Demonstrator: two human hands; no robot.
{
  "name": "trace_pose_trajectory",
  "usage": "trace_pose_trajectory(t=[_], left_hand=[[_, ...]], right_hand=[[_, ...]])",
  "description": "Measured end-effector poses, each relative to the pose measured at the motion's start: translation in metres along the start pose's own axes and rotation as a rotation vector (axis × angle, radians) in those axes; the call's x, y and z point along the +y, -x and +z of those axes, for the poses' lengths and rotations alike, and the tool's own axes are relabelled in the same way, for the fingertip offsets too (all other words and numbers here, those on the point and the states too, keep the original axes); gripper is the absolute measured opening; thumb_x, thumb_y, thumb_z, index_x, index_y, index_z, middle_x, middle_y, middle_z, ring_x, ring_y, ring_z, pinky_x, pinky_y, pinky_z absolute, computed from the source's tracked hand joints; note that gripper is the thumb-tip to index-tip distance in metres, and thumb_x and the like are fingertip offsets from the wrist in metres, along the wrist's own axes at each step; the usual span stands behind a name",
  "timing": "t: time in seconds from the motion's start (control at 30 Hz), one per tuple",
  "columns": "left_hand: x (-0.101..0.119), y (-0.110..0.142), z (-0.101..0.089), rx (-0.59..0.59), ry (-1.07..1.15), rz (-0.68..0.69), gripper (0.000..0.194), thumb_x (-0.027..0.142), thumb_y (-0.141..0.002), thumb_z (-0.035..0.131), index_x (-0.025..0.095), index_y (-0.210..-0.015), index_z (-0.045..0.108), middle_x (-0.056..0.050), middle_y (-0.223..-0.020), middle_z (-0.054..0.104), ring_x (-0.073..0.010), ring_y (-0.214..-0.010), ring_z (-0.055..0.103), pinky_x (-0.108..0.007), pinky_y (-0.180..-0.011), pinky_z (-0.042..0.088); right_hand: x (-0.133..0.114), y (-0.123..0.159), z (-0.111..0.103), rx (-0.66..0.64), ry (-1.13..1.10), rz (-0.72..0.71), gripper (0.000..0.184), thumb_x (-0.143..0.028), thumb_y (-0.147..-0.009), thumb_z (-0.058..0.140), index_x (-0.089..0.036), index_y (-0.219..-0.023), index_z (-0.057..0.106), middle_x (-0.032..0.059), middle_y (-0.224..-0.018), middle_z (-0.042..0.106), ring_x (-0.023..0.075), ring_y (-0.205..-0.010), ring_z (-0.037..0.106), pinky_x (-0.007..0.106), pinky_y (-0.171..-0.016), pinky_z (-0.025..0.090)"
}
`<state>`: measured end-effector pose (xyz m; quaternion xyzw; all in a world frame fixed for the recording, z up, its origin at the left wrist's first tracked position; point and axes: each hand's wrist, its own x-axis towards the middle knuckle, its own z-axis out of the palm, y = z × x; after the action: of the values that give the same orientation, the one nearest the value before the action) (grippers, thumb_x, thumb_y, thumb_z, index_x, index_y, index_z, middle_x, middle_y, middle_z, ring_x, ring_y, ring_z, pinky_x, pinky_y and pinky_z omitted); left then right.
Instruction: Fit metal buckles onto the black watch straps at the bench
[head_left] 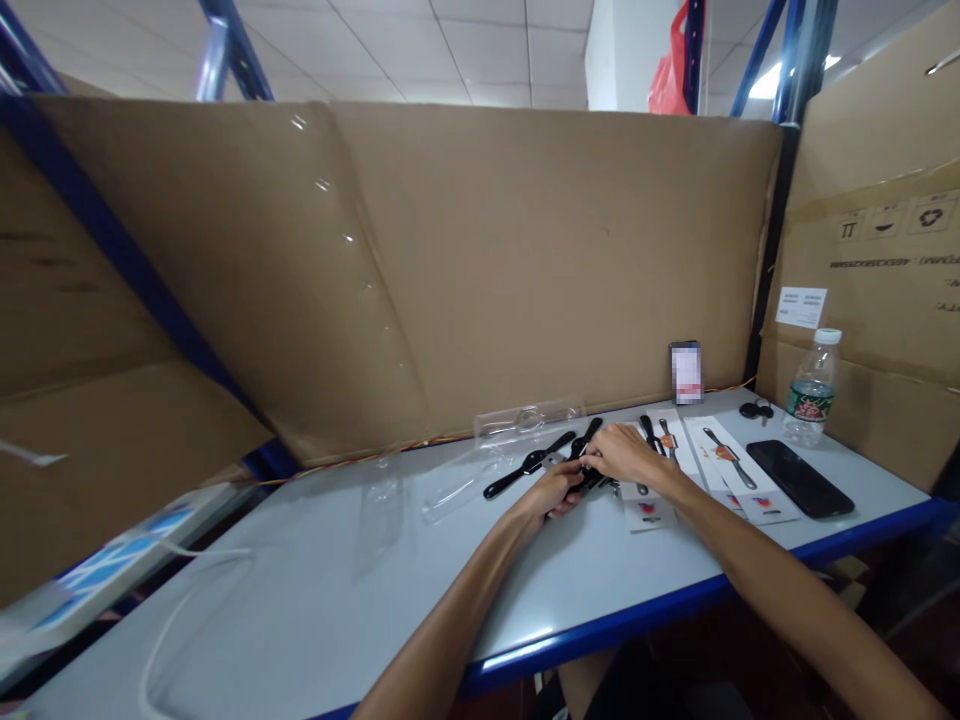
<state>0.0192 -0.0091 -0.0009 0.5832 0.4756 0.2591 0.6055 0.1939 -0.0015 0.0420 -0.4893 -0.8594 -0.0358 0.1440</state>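
My left hand (556, 490) and my right hand (621, 453) meet over the middle of the table. Both are closed around the dark metal middle of a black spokeshave (592, 474), mostly covered by my fingers. Just left of them lies another black spokeshave (529, 465), slanted on the tabletop. A further black handle (593, 430) points up behind my hands. Beside my right wrist are white packaging cards (649, 515) printed with pictures of the tool. Clear plastic blister shells (525, 425) lie behind and to the left.
At the right are more printed cards (776, 508), a black phone (799, 478), a water bottle (810, 400) and keys (756, 410). Another phone (686, 372) leans on the cardboard back wall (555, 250). A power strip (127, 560) with a white cable runs along the left edge.
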Motion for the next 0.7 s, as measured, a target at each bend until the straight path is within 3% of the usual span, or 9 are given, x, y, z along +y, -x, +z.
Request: trace_pose_trajectory(t=[0.13,0.33,0.5,0.7], left_hand=[[-0.0001,-0.0006,-0.0001,-0.009,-0.016,0.004,0.034,0.031,-0.084,0.053,0.017,-0.115,0.053,0.011,-0.051,0.035,-0.0043,-0.036,0.020,-0.018,-0.039,0.008],[-0.0020,-0.0025,-0.0008,-0.026,-0.021,0.018,0.031,0.031,-0.085,0.051,0.017,-0.113,0.053,0.011,-0.051,0.034,-0.0039,-0.036,0.018,-0.018,-0.039,0.008],[-0.0028,-0.0016,-0.0011,-0.023,0.010,0.015,0.035,0.032,-0.085,0.053,0.018,-0.117,0.050,0.012,-0.052,0.035,-0.0041,-0.036,0.020,-0.018,-0.040,0.009],[-0.0005,0.0003,0.0001,-0.025,0.012,0.014,0.037,0.033,-0.084,0.055,0.017,-0.118,0.051,0.012,-0.052,0.035,-0.0037,-0.037,0.020,-0.018,-0.040,0.008]], right_hand=[[-0.0019,0.0003,0.0021,-0.021,0.063,0.020,0.034,-0.048,-0.093,0.056,-0.022,-0.093,0.079,0.0119,-0.093,0.077,0.0256,-0.090,0.071,0.027,-0.073,0.044],[-0.0082,-0.0026,0.0095,-0.027,0.030,0.093,0.028,-0.032,-0.092,0.053,-0.021,-0.085,0.078,0.0102,-0.090,0.077,0.0234,-0.087,0.071,0.026,-0.068,0.042],[-0.0028,-0.0029,0.0059,0.041,-0.065,0.044,0.030,-0.039,-0.095,0.050,-0.028,-0.100,0.077,0.0048,-0.095,0.077,0.0216,-0.094,0.070,0.025,-0.069,0.041],[-0.0042,-0.0005,0.0043,0.004,0.030,0.074,0.034,-0.039,-0.096,0.050,-0.022,-0.092,0.079,0.0118,-0.094,0.077,0.0232,-0.089,0.070,0.027,-0.070,0.041]])
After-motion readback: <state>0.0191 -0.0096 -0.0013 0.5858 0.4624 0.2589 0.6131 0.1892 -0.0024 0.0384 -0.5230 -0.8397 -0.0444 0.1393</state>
